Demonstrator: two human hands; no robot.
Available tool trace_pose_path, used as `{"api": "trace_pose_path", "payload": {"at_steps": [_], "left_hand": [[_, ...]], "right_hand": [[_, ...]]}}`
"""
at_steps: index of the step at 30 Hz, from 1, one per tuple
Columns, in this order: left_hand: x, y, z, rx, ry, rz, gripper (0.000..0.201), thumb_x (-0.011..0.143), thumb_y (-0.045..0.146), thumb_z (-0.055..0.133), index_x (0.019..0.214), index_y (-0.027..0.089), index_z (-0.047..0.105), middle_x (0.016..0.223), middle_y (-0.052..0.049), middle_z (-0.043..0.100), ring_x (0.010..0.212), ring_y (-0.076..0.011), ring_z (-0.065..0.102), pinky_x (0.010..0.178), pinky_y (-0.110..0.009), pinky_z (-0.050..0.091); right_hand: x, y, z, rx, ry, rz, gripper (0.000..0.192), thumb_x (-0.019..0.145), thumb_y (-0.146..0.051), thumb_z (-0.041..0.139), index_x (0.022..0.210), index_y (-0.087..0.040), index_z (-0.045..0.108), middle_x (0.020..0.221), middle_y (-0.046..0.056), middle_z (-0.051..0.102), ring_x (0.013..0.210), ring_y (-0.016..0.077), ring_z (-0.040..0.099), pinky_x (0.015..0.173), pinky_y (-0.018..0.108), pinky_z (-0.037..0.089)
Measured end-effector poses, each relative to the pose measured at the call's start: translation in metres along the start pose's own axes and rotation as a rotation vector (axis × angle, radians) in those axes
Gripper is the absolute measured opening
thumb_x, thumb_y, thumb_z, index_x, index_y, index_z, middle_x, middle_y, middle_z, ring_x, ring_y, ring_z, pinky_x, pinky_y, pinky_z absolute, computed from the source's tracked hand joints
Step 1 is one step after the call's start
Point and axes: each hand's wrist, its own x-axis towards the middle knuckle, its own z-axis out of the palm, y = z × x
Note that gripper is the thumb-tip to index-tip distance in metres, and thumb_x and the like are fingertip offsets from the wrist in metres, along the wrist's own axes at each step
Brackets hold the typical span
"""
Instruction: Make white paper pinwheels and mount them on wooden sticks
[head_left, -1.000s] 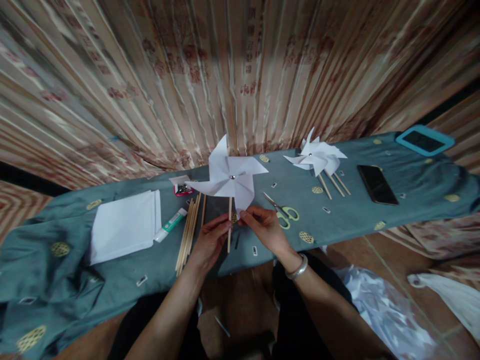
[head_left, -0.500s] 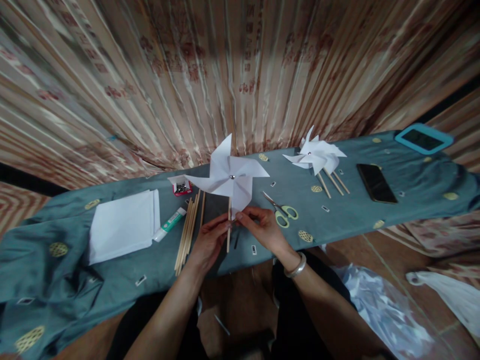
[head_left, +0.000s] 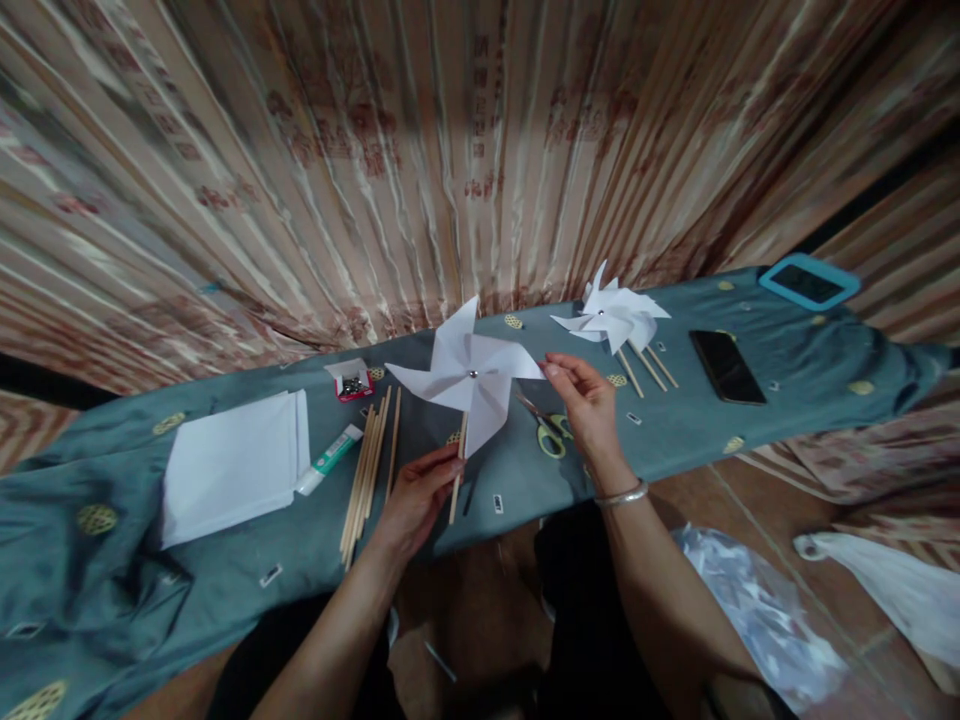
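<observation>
Dim, warm light falls from about twelve o'clock, brightest on the curtain [head_left: 480,150] and the white pinwheel [head_left: 469,375]. Corners fall into dark vignette. The wide lens bows the table [head_left: 150,560] edge and fans the curtain folds outward. Toward three and nine o'clock detail smears; the plastic bag [head_left: 757,620] at five o'clock looks soft.

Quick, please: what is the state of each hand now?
Left hand: closed, holding the pinwheel by its stick.
Right hand: fingers at a blade tip; grip cannot be told.
</observation>
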Motion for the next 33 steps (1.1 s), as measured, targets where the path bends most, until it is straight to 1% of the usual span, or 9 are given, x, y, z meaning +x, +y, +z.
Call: {"api": "trace_pose_path", "payload": {"at_steps": [4,9,12,18,21,25,29,33], "left_hand": [[-0.001,-0.003,0.001,0.022,-0.008,-0.024,0.043,0.038,0.02,0.095,0.077,0.013,0.078,0.069,-0.004,0.075,0.061,-0.0087,0.064,0.063,-0.018,0.05],[0.001,-0.002,0.002,0.008,-0.004,-0.017,0.047,0.034,0.022,0.097,0.076,0.014,0.078,0.066,-0.002,0.074,0.058,-0.0074,0.062,0.061,-0.017,0.049],[0.0,0.0,0.002,0.002,-0.012,-0.003,0.047,0.034,0.023,0.097,0.076,0.014,0.078,0.067,-0.002,0.074,0.059,-0.007,0.062,0.063,-0.017,0.049],[0.001,-0.002,-0.002,-0.003,-0.049,0.051,0.038,0.041,0.022,0.095,0.075,0.016,0.078,0.072,-0.003,0.075,0.065,-0.0093,0.064,0.068,-0.019,0.05],[0.003,-0.003,-0.004,0.006,-0.044,0.067,0.035,0.043,0.02,0.094,0.074,0.016,0.077,0.074,-0.004,0.075,0.066,-0.0105,0.065,0.069,-0.021,0.05],[0.003,0.0,-0.005,0.017,-0.043,0.068,0.034,0.044,0.019,0.093,0.074,0.015,0.078,0.074,-0.003,0.075,0.065,-0.0104,0.064,0.068,-0.022,0.049],[0.002,0.002,-0.004,0.029,-0.051,0.088,0.035,0.048,0.019,0.092,0.08,0.015,0.079,0.077,-0.004,0.076,0.066,-0.0102,0.063,0.068,-0.022,0.048],[0.002,0.002,-0.005,0.02,-0.052,0.097,0.037,0.047,0.019,0.092,0.082,0.014,0.079,0.079,-0.006,0.076,0.066,-0.0106,0.063,0.067,-0.023,0.047]], "right_hand": [[-0.001,0.0,0.004,0.031,-0.046,0.037,0.025,0.062,-0.039,0.083,0.081,-0.024,0.074,0.076,0.0,0.076,0.07,0.0147,0.067,0.069,0.029,0.054],[-0.005,-0.002,0.01,0.041,-0.04,0.053,0.021,0.06,-0.036,0.082,0.075,-0.024,0.074,0.072,0.0,0.075,0.066,0.014,0.066,0.065,0.028,0.053],[-0.008,-0.003,0.012,0.039,-0.037,0.064,0.021,0.06,-0.036,0.081,0.074,-0.023,0.074,0.069,-0.001,0.074,0.063,0.013,0.064,0.062,0.027,0.052],[-0.012,-0.003,0.014,0.055,-0.047,0.103,0.026,0.058,-0.04,0.083,0.076,-0.023,0.074,0.07,0.0,0.074,0.065,0.0137,0.064,0.065,0.028,0.053],[-0.012,-0.001,0.015,0.036,-0.047,0.104,0.028,0.058,-0.042,0.083,0.076,-0.023,0.073,0.071,0.0,0.074,0.067,0.015,0.065,0.068,0.031,0.054],[-0.013,0.004,0.016,0.017,-0.063,0.108,0.03,0.059,-0.044,0.082,0.078,-0.023,0.072,0.072,0.0,0.074,0.068,0.0154,0.065,0.072,0.032,0.054],[-0.016,0.007,0.017,0.041,-0.085,0.147,0.032,0.058,-0.044,0.082,0.079,-0.023,0.073,0.074,0.0,0.075,0.068,0.015,0.066,0.072,0.031,0.053],[-0.019,0.007,0.019,0.074,-0.104,0.18,0.03,0.057,-0.041,0.084,0.078,-0.023,0.073,0.071,-0.001,0.074,0.066,0.0134,0.065,0.071,0.029,0.052]]}}
